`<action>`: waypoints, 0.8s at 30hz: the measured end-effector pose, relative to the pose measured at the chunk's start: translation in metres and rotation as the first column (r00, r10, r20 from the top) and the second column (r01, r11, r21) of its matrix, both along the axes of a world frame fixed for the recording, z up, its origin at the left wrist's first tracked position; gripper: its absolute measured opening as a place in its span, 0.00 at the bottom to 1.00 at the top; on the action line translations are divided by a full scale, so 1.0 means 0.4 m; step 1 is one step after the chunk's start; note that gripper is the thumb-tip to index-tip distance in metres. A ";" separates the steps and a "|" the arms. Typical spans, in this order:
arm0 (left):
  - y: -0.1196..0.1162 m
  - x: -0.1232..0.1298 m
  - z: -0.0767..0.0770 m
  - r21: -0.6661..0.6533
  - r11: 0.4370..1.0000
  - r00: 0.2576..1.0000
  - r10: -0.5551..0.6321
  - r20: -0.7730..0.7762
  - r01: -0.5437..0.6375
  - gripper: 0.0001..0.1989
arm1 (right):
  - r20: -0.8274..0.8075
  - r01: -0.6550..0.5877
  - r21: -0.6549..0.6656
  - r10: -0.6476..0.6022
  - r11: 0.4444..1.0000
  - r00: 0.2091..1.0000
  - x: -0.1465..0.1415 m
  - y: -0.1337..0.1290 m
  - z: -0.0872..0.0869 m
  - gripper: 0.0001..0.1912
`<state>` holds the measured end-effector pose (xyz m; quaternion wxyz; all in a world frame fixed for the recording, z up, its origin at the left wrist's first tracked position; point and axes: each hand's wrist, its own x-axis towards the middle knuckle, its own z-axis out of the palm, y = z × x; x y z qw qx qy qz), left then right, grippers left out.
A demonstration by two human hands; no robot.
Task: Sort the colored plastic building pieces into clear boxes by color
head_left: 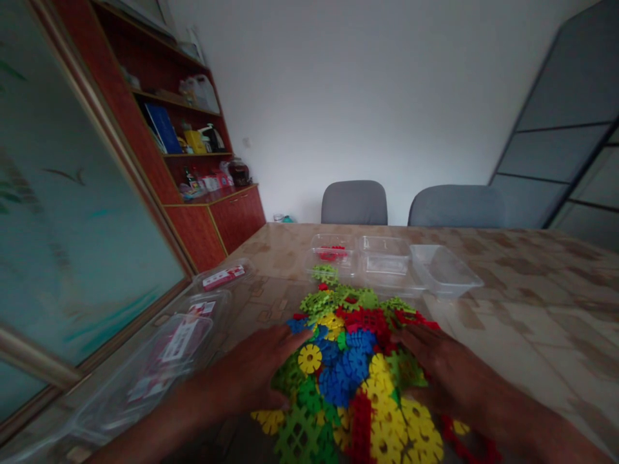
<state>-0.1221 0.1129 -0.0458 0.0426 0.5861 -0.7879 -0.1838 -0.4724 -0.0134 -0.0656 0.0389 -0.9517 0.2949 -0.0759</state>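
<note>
Head view, looking down and forward over a patterned table (517, 328): a heap of flat, notched plastic pieces (341, 374) lies between two bare hands, in the lower middle of the scene. The left hand (264, 361) is at the heap's left edge, thumb and fingers parted and slightly curved. The right hand (435, 357) is at the right edge, also spread, its fingertips over red and green pieces. Neither is clenched; whether a piece is pinched under the fingertips, I cannot tell.

The heap is blue in the middle, yellow in front and to the right, red and light green at the back, with darker green in front to the left. One round yellow piece (310, 358) sits near the left fingertips. The pieces overlap too much to count.

Beyond the heap stand three clear containers, side by side: a left container (316, 240) with a few red pieces (333, 252) inside, a middle container (385, 241), and a deeper right container (449, 277). To the left of the left arm lie clear packages with pink-and-white labels (223, 277), some overlapping; their exact number is unclear.

Two grey chairs (354, 202) stand across the table, and one reddish-brown cabinet (239, 212) is at back left.
</note>
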 end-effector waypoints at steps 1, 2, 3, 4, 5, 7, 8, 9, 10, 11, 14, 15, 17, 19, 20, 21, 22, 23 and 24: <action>0.001 0.003 -0.005 -0.018 1.000 1.000 -0.011 -0.019 0.010 0.53 | -0.024 0.003 0.023 -0.002 1.000 1.000 0.001 0.000 0.006 0.38; 0.003 0.005 -0.007 -0.031 0.999 0.999 -0.021 -0.036 0.020 0.51 | -0.053 0.004 0.050 -0.002 0.999 0.999 0.003 0.000 0.014 0.38; 0.005 0.005 -0.006 -0.034 0.999 0.998 -0.032 -0.051 0.030 0.50 | -0.079 0.005 0.071 0.000 0.997 0.997 0.004 0.001 0.024 0.38; 0.006 0.004 -0.002 -0.030 0.999 0.997 -0.039 -0.065 0.037 0.49 | -0.099 0.001 0.088 0.008 0.996 0.995 0.006 0.002 0.034 0.38; 0.008 0.002 0.004 -0.019 0.999 0.996 -0.041 -0.077 0.040 0.49 | -0.106 -0.012 0.101 0.023 0.995 0.994 0.006 0.003 0.043 0.38; 0.010 -0.003 0.018 -0.002 0.999 0.994 -0.039 -0.105 0.039 0.49 | -0.074 -0.047 0.106 0.055 0.993 0.996 0.001 0.003 0.052 0.37; 0.010 -0.006 0.024 -0.002 0.999 0.991 -0.040 -0.125 0.040 0.48 | -0.045 -0.062 0.106 0.067 0.992 0.997 -0.004 0.002 0.051 0.37; 0.010 -0.007 0.028 -0.007 0.999 0.988 -0.043 -0.148 0.042 0.48 | -0.021 -0.077 0.110 0.079 0.991 0.997 -0.010 0.001 0.047 0.37; 0.008 -0.009 0.031 -0.013 0.999 0.985 -0.046 -0.167 0.045 0.47 | -0.001 -0.086 0.110 0.087 0.990 0.996 -0.017 -0.001 0.038 0.38; 0.006 -0.011 0.031 -0.019 0.999 0.982 -0.046 -0.183 0.043 0.47 | 0.013 -0.090 0.106 0.089 0.990 0.996 -0.024 -0.003 0.027 0.39; -0.003 -0.018 0.029 -0.027 0.999 0.981 -0.039 -0.188 0.035 0.47 | 0.005 -0.098 0.095 0.098 0.991 0.995 -0.035 -0.012 -0.011 0.44; -0.006 -0.021 0.029 -0.035 0.999 0.983 -0.042 -0.178 0.037 0.47 | -0.005 -0.091 0.082 0.091 0.993 0.996 -0.033 -0.014 -0.021 0.45; -0.010 -0.025 0.031 -0.052 0.998 0.988 -0.045 -0.146 0.037 0.48 | -0.022 -0.073 0.050 0.074 0.996 0.997 -0.025 -0.016 -0.026 0.45; -0.010 -0.026 0.035 -0.044 0.999 0.995 -0.012 -0.100 0.008 0.51 | -0.018 -0.077 0.044 0.078 0.996 0.997 -0.015 -0.013 -0.013 0.41; -0.009 -0.024 0.036 -0.033 0.999 0.997 0.002 -0.079 -0.004 0.51 | -0.012 -0.092 0.058 0.092 0.994 0.996 -0.012 -0.009 -0.001 0.39; -0.009 -0.021 0.037 -0.023 1.000 0.998 0.006 -0.063 -0.008 0.51 | 0.002 -0.105 0.074 0.106 0.992 0.994 -0.009 -0.005 0.012 0.37; -0.009 -0.017 0.038 -0.017 1.000 0.999 0.003 -0.053 -0.004 0.51 | 0.022 -0.122 0.086 0.120 0.989 0.992 -0.007 0.000 0.025 0.36; -0.008 -0.013 0.038 -0.020 1.000 0.999 -0.002 -0.049 0.001 0.50 | 0.045 -0.136 0.093 0.132 0.986 0.990 -0.006 0.005 0.038 0.36; -0.009 -0.009 0.037 -0.029 1.000 0.999 -0.009 -0.051 0.008 0.50 | 0.072 -0.147 0.093 0.140 0.985 0.987 -0.004 0.011 0.049 0.35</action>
